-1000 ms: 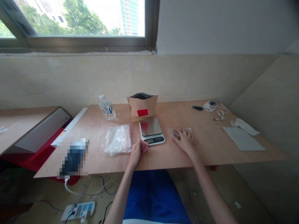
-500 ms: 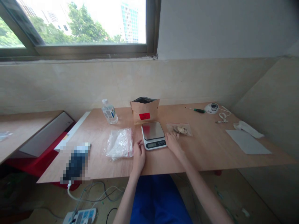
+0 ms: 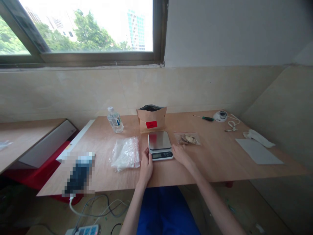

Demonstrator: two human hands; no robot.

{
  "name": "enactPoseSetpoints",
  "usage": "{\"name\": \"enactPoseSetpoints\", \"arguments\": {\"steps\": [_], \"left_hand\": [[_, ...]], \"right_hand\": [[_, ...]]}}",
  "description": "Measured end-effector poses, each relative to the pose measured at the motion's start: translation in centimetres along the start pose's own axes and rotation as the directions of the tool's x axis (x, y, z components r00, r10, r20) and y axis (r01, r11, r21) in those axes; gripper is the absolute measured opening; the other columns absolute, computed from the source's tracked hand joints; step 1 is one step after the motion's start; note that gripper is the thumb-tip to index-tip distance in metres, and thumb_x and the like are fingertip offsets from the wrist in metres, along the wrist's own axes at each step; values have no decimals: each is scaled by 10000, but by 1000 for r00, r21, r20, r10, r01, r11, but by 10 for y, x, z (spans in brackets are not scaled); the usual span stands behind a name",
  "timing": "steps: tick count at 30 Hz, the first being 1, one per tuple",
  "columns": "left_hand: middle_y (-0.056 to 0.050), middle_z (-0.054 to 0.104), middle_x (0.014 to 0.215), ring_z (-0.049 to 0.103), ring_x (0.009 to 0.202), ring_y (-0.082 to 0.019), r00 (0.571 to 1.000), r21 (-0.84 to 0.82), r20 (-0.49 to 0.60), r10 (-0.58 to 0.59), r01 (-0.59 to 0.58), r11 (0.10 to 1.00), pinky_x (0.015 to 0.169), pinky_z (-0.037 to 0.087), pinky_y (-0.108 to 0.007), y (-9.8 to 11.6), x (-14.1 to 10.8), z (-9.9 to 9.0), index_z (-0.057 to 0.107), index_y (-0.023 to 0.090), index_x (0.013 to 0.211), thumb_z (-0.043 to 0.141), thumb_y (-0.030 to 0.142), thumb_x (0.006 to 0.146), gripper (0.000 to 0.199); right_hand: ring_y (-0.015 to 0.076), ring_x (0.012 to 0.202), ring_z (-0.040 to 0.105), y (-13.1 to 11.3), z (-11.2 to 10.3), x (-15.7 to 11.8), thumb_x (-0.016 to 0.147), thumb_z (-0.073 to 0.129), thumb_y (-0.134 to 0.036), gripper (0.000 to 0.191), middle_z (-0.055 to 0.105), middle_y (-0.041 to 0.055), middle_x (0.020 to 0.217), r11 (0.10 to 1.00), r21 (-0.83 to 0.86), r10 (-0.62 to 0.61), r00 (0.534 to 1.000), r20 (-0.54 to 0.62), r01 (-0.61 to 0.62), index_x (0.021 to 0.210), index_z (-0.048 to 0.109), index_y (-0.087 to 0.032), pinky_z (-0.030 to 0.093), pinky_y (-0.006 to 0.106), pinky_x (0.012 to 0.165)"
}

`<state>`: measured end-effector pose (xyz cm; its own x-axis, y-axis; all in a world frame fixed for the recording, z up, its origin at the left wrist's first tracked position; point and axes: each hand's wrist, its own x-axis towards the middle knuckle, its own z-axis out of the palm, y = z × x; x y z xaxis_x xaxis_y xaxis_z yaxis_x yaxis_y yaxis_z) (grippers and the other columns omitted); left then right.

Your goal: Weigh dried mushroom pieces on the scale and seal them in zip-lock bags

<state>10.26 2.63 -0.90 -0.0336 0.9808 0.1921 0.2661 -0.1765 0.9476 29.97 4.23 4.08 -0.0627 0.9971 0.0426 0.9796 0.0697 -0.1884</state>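
Observation:
A digital kitchen scale (image 3: pixel 159 146) with a steel platform stands on the wooden table (image 3: pixel 215 163), and nothing lies on its platform. My left hand (image 3: pixel 146 168) rests against the scale's left side, with its fingers curled and nothing in them. My right hand (image 3: pixel 181 156) lies flat with its fingertips at the scale's front right corner, holding nothing. Just beyond that hand is a small clear zip bag of pale dried pieces (image 3: pixel 188 139). A brown paper pouch with a red label (image 3: pixel 151 119) stands open behind the scale. A clear zip bag of white material (image 3: pixel 125 154) lies left of my left hand.
A water bottle (image 3: pixel 114 119) stands at the back left, and a pixelated phone (image 3: pixel 79 173) lies at the front left. A screwdriver (image 3: pixel 205 118), a round white device (image 3: pixel 220 116), a white cloth (image 3: pixel 258 138) and a grey sheet (image 3: pixel 258 151) lie to the right.
My right hand has left the small zip bag and moved to the scale's front right corner. My left hand has come closer to the scale. The view has tilted slightly upward.

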Motion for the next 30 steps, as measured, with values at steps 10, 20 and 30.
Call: {"name": "enactPoseSetpoints", "arguments": {"steps": [10, 20, 30], "left_hand": [[-123, 555, 1218, 523, 1151, -191, 998, -66, -28, -57, 55, 996, 1014, 373, -400, -3, 2, -2, 454, 173, 1157, 363, 291, 906, 292], [-94, 583, 1191, 531, 1139, -181, 997, -164, -10, -74, 71, 984, 1015, 375, -389, -1, 1, -6, 487, 182, 1143, 380, 234, 886, 283], [-90, 597, 1177, 552, 1111, -189, 997, -187, -5, -81, 79, 979, 992, 403, -395, -1, 1, -7, 523, 180, 1116, 387, 238, 888, 272]], "right_hand": [[165, 1035, 522, -65, -167, 132, 945, 304, -192, 309, 593, 128, 1081, 842, 7, -474, 746, -468, 539, 1058, 573, -91, 356, 242, 887], [183, 812, 610, -85, -161, 157, 911, 407, -219, 328, 641, 161, 988, 890, -231, -421, 903, -86, 393, 906, 697, -65, 407, 240, 679], [225, 854, 664, -120, -163, 141, 852, 507, -156, 212, 681, 167, 1010, 867, -183, -425, 880, 212, 463, 945, 693, -117, 472, 261, 707]]}}
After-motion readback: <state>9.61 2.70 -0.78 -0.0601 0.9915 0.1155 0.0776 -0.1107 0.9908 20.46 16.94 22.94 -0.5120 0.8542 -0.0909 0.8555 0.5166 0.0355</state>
